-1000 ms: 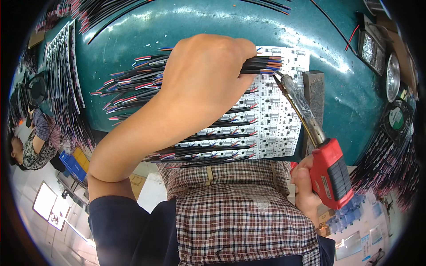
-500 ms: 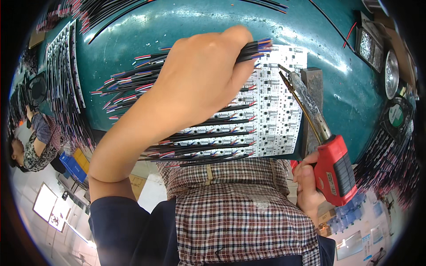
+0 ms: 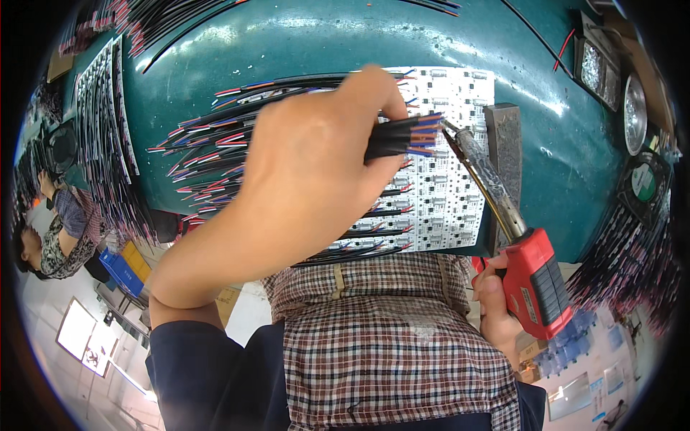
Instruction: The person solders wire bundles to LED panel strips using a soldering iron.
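My left hand (image 3: 309, 154) is closed round a bundle of black cables (image 3: 392, 138), whose blue and brown wire ends point right. Beneath it lies a white sheet of circuit boards (image 3: 453, 93) with small components. Rows of black cables (image 3: 230, 140) with red, white and blue ends run left from the sheet, partly hidden by my hand and forearm. In my right hand (image 3: 497, 310) is a red and black soldering gun (image 3: 535, 280). Its tip meets or nearly meets the bundle's wire ends; I cannot tell whether they touch.
A grey metal bar (image 3: 504, 136) lies along the sheet's right edge on the green table (image 3: 560, 179). At the far right are a tray (image 3: 596, 68), a round metal dish (image 3: 635, 115) and a fan (image 3: 642, 185). More cabled sheets (image 3: 104, 115) lie left; another person (image 3: 61, 230) sits beyond.
My left hand has brought the bundle nearer to me, so its wire ends are now beside the soldering tip. The soldering gun has shifted slightly left and nearer.
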